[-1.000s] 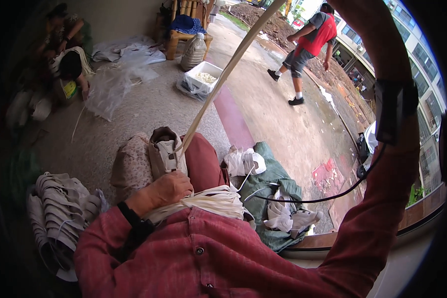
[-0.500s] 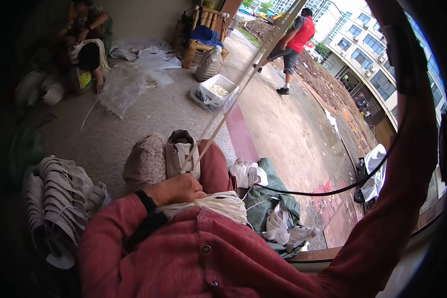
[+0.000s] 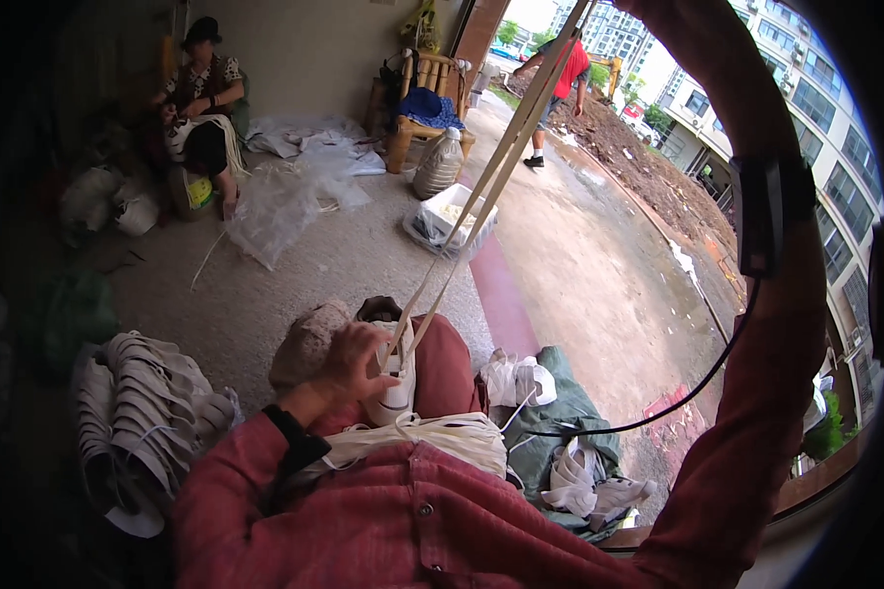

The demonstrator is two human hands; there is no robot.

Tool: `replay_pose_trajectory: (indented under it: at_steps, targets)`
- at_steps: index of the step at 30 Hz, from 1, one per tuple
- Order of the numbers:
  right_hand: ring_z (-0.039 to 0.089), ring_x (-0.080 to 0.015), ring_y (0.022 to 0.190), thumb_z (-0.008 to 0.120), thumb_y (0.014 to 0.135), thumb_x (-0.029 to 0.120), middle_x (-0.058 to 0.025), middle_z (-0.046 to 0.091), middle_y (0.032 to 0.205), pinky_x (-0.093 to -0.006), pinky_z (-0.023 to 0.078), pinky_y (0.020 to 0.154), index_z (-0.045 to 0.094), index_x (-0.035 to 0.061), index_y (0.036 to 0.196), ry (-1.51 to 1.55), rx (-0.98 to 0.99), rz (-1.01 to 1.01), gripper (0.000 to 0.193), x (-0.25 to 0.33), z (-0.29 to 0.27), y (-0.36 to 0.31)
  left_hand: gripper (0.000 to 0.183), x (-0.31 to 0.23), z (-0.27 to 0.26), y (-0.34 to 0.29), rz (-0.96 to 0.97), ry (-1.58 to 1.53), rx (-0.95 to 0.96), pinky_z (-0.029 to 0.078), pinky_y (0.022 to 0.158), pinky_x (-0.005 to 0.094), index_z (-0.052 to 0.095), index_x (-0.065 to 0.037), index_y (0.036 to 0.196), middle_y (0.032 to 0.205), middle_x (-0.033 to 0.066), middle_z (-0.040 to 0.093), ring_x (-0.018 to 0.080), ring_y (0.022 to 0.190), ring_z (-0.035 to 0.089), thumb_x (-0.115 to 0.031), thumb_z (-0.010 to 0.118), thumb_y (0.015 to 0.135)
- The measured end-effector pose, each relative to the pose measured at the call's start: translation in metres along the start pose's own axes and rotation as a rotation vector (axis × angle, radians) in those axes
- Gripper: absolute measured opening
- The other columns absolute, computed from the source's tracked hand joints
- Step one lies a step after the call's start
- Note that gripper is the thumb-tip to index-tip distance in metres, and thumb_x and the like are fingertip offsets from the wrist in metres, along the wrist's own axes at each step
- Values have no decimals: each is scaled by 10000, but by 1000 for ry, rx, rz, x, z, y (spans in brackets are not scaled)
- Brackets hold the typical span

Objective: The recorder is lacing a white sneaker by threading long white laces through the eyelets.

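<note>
A white-and-beige shoe [image 3: 395, 363] sits between my knees with its dark opening away from me. Two pale flat shoelaces [image 3: 501, 167] run taut from it up to the top edge. My right hand [image 3: 673, 25] is raised there, shut on the laces' upper part as far as their tension shows; its fingertips are cut off by the edge. My left hand [image 3: 349, 365] hovers open beside the shoe, thumb and fingers spread near the laces' lower ends. Across my lap lies a bundle of loose cream laces [image 3: 413, 437].
A stack of beige shoe uppers [image 3: 147, 412] stands at my left. White shoes [image 3: 521, 378] and a green sack [image 3: 560, 422] are at my right. Ahead are a laces tub [image 3: 432, 240], a bamboo chair [image 3: 427, 128] and a seated person [image 3: 201, 88]. Someone in red [image 3: 565, 79] walks outside.
My left hand has gone from closed near the shoe's laces to open and a little farther forward. The raised right arm has shifted left. The person in red is farther off.
</note>
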State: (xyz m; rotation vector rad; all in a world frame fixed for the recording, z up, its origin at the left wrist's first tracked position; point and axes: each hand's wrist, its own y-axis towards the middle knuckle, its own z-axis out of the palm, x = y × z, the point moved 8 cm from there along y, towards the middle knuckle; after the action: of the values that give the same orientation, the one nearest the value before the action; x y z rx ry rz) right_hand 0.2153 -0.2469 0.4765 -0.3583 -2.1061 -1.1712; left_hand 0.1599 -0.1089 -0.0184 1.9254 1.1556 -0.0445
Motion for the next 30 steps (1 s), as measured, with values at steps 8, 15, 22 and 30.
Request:
replay_pose_trajectory:
  at_steps: [8, 15, 22, 30]
  targets:
    - [626, -108, 609, 513, 981, 106, -103, 671, 807, -216, 557, 543, 562, -30, 1009, 56, 74, -80, 147, 18, 36, 5, 327, 5, 44, 6, 111, 129, 65, 285, 965, 456, 678, -193, 935, 1014, 26, 492, 272, 1046, 415, -413, 765, 709]
    - [625, -119, 603, 513, 977, 78, -115, 651, 784, -212, 554, 539, 555, -65, 1039, 185, 164, -238, 161, 60, 71, 16, 167, 9, 49, 7, 123, 166, 6, 292, 923, 423, 737, -303, 841, 976, -17, 500, 243, 999, 411, -433, 744, 737]
    - [647, -124, 616, 502, 986, 114, -126, 676, 828, -232, 575, 574, 569, -43, 1018, 78, 302, -237, 174, 60, 110, 9, 267, 20, 55, 6, 34, 134, -25, 298, 929, 439, 708, -177, 819, 1060, 38, 569, 298, 1050, 431, -440, 721, 777]
    - [664, -137, 559, 518, 982, 164, -159, 684, 855, -235, 583, 493, 560, -39, 1043, 130, 593, -305, 216, 51, 108, -23, 175, 51, 65, 16, -116, -35, 81, 362, 899, 425, 674, -117, 885, 840, 68, 613, 265, 869, 554, -279, 680, 817]
